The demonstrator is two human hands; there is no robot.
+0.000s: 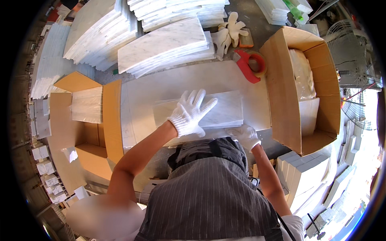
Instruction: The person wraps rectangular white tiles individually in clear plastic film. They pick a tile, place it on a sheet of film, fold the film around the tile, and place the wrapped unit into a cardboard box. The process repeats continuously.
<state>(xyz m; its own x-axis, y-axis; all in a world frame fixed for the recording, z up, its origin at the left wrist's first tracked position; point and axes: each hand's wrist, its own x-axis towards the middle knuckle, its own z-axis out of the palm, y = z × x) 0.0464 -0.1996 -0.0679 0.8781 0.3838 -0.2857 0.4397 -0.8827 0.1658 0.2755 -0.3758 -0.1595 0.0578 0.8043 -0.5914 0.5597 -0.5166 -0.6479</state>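
A small stack of white marble tiles [229,109] lies on a pale marble worktop [161,86] in front of me. My left hand [191,113], in a white knit glove, rests flat on top of the stack with its fingers spread. My right hand [245,136], also gloved, grips the stack's near right corner at the worktop's front edge. My striped apron hides the lower part of the worktop.
An open cardboard box [287,104] with wrapped tiles stands at the right; another open box [86,105] holding tiles sits at the left. A red tape dispenser [251,64] and spare white gloves [229,34] lie at the back. Stacks of marble slabs [165,44] fill the far side.
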